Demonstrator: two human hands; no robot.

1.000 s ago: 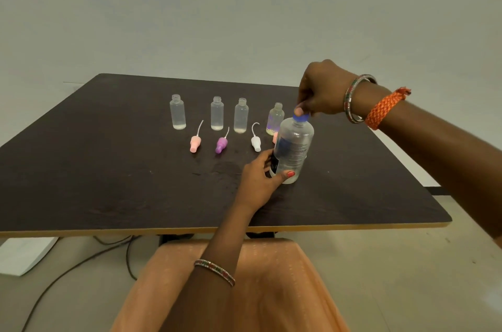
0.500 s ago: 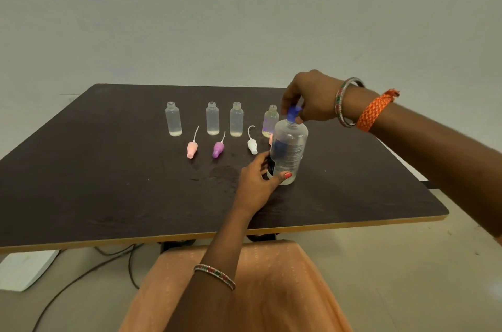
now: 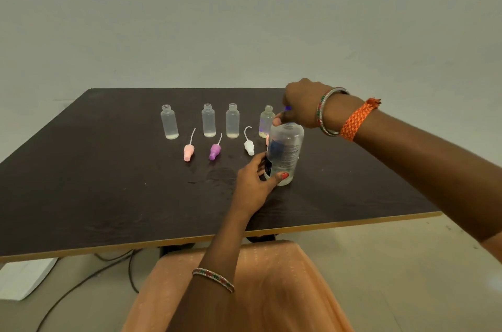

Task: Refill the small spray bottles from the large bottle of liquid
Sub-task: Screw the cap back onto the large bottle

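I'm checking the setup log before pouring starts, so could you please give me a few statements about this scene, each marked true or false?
1. Four small bottles stand upright without tops. True.
2. The left hand grips the large bottle low on its body. True.
3. The large bottle lies on its side. False: it stands upright on the table.
4. The purple spray top is screwed onto a bottle. False: it lies loose on the table.
5. The right hand holds the blue cap above the large bottle's neck. True.
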